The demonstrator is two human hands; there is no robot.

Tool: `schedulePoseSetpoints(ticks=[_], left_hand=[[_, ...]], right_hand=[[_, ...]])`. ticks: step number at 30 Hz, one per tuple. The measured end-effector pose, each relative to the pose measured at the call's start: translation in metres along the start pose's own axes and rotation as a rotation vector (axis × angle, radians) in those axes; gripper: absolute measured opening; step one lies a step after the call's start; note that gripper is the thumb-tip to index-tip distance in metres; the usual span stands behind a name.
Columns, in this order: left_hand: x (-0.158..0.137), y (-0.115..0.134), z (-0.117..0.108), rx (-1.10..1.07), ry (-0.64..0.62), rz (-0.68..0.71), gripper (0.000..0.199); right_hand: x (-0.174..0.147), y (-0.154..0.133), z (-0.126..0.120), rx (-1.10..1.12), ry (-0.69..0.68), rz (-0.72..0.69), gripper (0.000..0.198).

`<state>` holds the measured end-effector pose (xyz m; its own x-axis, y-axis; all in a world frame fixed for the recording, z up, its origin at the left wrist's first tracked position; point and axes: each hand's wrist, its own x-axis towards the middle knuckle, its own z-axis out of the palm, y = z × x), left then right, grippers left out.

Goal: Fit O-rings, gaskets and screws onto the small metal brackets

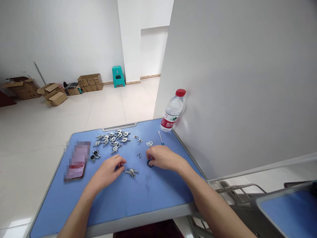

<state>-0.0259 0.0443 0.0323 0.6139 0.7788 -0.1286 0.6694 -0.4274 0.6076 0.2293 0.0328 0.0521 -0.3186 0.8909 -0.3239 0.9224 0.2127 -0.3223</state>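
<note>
My left hand hovers low over the blue table, fingers bent and thumb apart, with nothing in it. Just right of its fingertips lies a small metal fitting with side arms. Farther right, my right hand has its fingertips closed on a black ring at the tabletop; how many rings are there I cannot make out. Between the hands are several tiny metal pieces. Beyond the right hand lie a flat metal plate with holes and a screwdriver, its handle partly hidden.
A pile of metal fittings covers the far middle of the table. Two fittings with black centres lie beside a phone at left. A water bottle stands at the far right by the grey wall.
</note>
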Motion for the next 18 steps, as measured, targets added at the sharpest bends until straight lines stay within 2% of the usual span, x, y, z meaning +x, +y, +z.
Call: schedulePoseSetpoints(ticks=[6, 14, 18], left_hand=[[0.000, 0.001, 0.000, 0.009, 0.007, 0.002, 0.016], [-0.001, 0.002, 0.000, 0.012, 0.004, 0.014, 0.014], [-0.002, 0.004, -0.001, 0.022, 0.033, 0.008, 0.015]], right_hand=[[0.005, -0.001, 0.006, 0.021, 0.009, -0.006, 0.008], [0.000, 0.006, -0.004, 0.163, 0.164, 0.000, 0.014], [-0.006, 0.000, -0.008, 0.285, 0.170, -0.083, 0.015]])
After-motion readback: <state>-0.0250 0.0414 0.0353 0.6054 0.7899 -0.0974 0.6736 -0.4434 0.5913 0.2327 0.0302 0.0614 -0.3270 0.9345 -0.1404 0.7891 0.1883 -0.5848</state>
